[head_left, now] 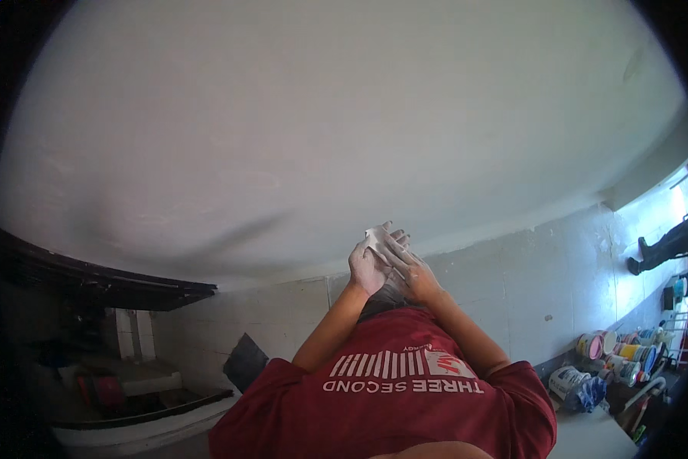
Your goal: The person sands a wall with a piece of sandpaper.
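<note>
Both my hands meet in front of my chest, close to the pale wall [344,138], and white dust coats them. A small white piece [374,236], perhaps a folded sheet, shows at the top of my left hand [365,269]; its kind is unclear. My left fingers are partly hidden behind the other hand and seem closed around the piece. Across them lies my right hand [410,269], its fingers stretched out and touching the left hand and the edge of the white piece.
A dark-framed opening [107,279] is at the left. Several paint buckets [588,346] and a plastic-wrapped tub [575,384] stand on the floor at the lower right. Farther right, a person's dark-clothed leg [663,246] with a boot shows. A dark flat piece [245,362] is beside my left arm.
</note>
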Tool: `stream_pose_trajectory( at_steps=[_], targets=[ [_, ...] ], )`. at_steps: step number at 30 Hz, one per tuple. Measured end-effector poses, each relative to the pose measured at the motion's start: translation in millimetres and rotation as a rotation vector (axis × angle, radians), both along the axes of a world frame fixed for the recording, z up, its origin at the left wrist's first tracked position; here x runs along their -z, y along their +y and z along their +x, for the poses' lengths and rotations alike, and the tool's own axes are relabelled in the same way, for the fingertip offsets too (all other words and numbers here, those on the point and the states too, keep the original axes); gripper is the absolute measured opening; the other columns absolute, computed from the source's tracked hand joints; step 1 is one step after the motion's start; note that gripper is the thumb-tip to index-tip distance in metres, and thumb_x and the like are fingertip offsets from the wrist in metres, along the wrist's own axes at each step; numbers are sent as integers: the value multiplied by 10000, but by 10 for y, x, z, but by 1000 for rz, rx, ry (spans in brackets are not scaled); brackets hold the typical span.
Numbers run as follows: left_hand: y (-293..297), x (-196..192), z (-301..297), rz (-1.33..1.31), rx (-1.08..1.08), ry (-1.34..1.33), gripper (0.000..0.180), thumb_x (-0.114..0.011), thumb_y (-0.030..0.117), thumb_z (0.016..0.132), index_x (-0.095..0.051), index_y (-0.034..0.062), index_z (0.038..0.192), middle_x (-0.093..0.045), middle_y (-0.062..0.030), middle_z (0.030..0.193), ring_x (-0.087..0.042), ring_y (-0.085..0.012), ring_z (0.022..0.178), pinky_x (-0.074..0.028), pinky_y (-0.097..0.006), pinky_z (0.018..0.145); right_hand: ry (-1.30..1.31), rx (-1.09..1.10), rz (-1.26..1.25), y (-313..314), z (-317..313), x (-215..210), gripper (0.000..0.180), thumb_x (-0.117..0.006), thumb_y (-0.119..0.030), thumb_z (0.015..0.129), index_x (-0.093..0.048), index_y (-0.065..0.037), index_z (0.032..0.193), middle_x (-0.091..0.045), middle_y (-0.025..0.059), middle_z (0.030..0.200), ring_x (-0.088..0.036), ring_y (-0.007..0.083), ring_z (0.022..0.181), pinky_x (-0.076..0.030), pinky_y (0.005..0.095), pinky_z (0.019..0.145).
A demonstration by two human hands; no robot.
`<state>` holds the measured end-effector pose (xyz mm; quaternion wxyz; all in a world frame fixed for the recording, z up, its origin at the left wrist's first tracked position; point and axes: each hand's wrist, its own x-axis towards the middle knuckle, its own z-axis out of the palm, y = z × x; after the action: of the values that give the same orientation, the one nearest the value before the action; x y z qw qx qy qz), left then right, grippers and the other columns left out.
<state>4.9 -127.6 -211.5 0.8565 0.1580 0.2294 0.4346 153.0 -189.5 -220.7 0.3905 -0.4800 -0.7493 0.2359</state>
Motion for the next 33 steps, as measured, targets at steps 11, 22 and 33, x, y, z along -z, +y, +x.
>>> stream_pose_trajectory(
  at_steps=[11, 22, 33],
  targets=[
    [95, 131, 265, 133, 278, 428, 417, -526, 194, 1052, -433, 92, 1445, -594, -79, 1301, -587, -221, 1240, -480, -406, 1083, 145, 176, -44, -44, 146, 245, 312, -587, -24, 942, -611, 20, 1250, -619, 253, 1338, -584, 449, 1242, -531, 458, 986],
    [257, 452, 539, 146, 485, 499, 376, -506, 101, 961, -511, 57, 1335, -618, -87, 1195, -649, -226, 1079, -539, -387, 927, -2, 373, -86, -159, 343, 353, 661, -659, -232, 959, -395, 5, 1517, -464, 247, 1521, -456, 402, 1403, -460, 456, 1094],
    [459, 947, 411, 270, 442, 866, 192, -546, 136, 963, -666, -1, 1024, -639, -32, 881, -597, -143, 745, -490, -316, 667, -149, 259, -239, 208, 295, 685, 733, -596, -70, 922, -243, 111, 1538, -379, 357, 1527, -383, 475, 1428, -375, 472, 1174]
  ],
)
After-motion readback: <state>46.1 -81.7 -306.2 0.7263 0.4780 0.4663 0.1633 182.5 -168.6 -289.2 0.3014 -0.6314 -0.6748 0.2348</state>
